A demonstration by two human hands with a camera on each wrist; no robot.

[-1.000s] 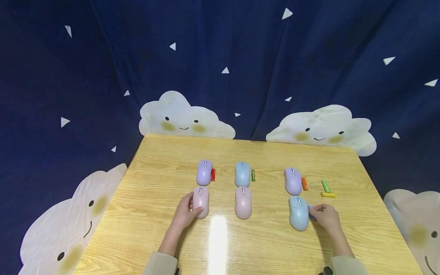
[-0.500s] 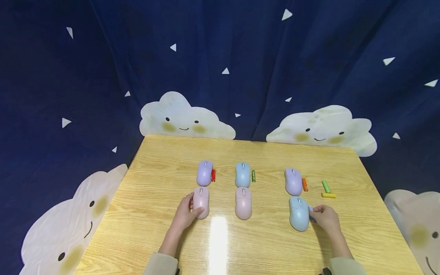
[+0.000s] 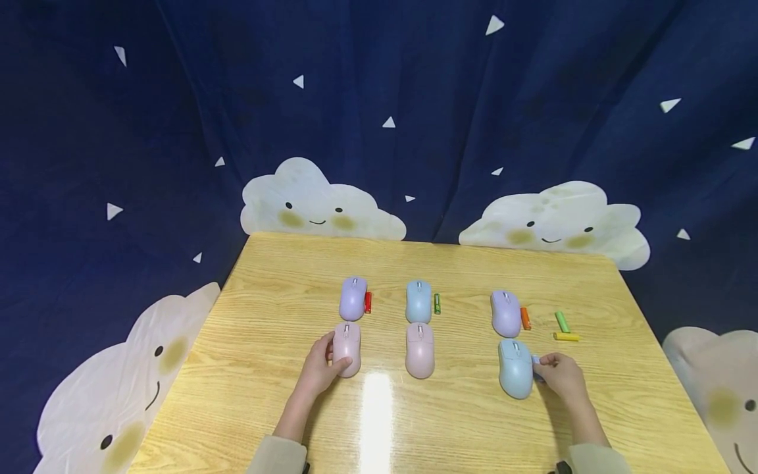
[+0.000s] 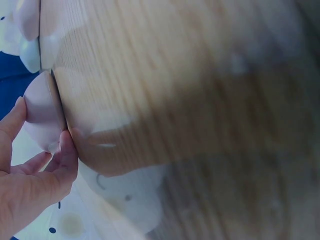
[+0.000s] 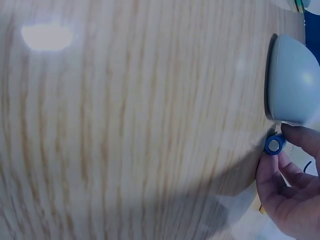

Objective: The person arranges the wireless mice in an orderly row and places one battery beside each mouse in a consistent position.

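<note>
On the left side of the table, my left hand (image 3: pixel 320 365) grips a pink computer mouse (image 3: pixel 347 349), thumb on its right side and fingers round its left. The left wrist view shows this pink mouse (image 4: pixel 44 107) resting on the wood, the fingertips low at its edge. My right hand (image 3: pixel 562 375) pinches a small blue battery (image 5: pixel 274 145) by the right side of a light blue mouse (image 3: pixel 515 368). Seen from the right wrist, the battery's round metal end faces the camera, close below the light blue mouse (image 5: pixel 295 80). Fingers partly hide the battery in the head view.
Behind the held mouse lie a purple mouse (image 3: pixel 353 299) and red battery (image 3: pixel 368 302). Mid-table are a blue mouse (image 3: pixel 418 301), green battery (image 3: pixel 437 303) and pink mouse (image 3: pixel 420 352). Farther right sit a purple mouse (image 3: pixel 506 314), with orange (image 3: pixel 525 318), light green (image 3: pixel 562 322) and yellow batteries (image 3: pixel 566 336).
</note>
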